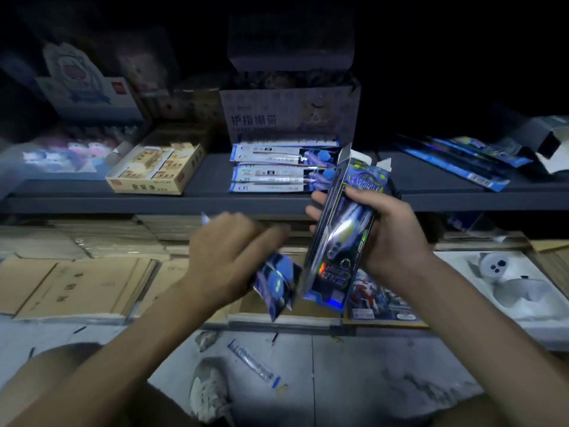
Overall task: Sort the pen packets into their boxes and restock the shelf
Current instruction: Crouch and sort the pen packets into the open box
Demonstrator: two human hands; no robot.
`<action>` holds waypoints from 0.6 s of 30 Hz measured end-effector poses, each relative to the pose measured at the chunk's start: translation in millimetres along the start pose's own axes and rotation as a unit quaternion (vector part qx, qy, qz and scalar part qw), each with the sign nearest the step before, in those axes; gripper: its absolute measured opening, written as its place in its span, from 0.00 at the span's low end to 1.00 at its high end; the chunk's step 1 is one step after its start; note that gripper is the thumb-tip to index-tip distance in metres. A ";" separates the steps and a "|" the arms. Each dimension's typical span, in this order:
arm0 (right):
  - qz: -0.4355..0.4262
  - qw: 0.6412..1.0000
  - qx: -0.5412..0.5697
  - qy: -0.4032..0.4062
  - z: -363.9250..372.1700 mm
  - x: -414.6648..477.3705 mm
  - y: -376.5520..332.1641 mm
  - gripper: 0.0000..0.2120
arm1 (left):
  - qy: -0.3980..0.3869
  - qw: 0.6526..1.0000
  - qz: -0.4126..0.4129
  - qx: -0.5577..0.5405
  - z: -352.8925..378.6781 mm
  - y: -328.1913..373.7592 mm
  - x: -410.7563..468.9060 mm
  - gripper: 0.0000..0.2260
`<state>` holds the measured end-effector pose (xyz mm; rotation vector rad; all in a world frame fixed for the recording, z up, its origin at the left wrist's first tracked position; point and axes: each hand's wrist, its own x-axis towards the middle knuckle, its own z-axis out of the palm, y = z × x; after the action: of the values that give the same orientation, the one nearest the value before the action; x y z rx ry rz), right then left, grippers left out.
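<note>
My right hand (386, 229) grips a tall blue pen box (340, 232), held upright with its top flaps open. My left hand (228, 257) holds a bundle of blue pen packets (277, 283), blurred, just left of the box's lower half. A stack of blue-and-white pen packets (277, 167) lies on the grey shelf (215, 200) behind the box. More blue packets (462, 163) lie on the shelf at the right. One clear pen packet (254, 363) lies on the floor.
On the shelf stand a yellow eraser box (157, 167), a pale carton with printed characters (289, 114) and an open white box (551, 146). Below are flat cardboard cartons (77, 285), a character toy pack (374, 298) and a white foam tray (508, 285). My shoe (209, 392) is on the floor.
</note>
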<state>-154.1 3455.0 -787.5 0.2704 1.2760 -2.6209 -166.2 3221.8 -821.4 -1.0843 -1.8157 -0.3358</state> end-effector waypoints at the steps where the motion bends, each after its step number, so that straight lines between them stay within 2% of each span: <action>1: 0.000 1.000 -0.007 0.002 -0.3 -0.6 0.0 0.22 | -0.041 0.999 0.015 -0.004 1.4 5.2 -14.9 0.10; 5: -0.001 1.000 -0.019 0.002 -3.0 -2.8 -1.6 0.21 | -0.166 0.983 0.031 -0.068 15.7 20.4 -85.6 0.10; 8: -0.003 0.999 -0.039 0.003 -2.3 -4.2 -3.6 0.21 | -0.309 0.942 -0.020 -0.129 31.9 25.8 -148.9 0.20; 11: -0.006 0.999 -0.053 0.005 -3.5 -3.3 -4.4 0.21 | -0.487 0.867 -0.041 -0.097 58.6 27.7 -208.0 0.24; 14: -0.013 0.997 -0.071 0.005 -6.3 -0.8 -3.2 0.21 | -0.636 0.763 -0.104 -0.053 84.2 34.5 -246.7 0.19; 18: -0.026 0.996 -0.090 0.008 -6.9 0.5 -1.9 0.21 | -0.705 0.689 -0.165 -0.019 108.1 49.5 -293.1 0.18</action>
<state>-154.6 3461.6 -790.4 0.2317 1.5316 -2.5284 -148.3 3163.0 -1131.6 -1.0696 -3.4029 0.4614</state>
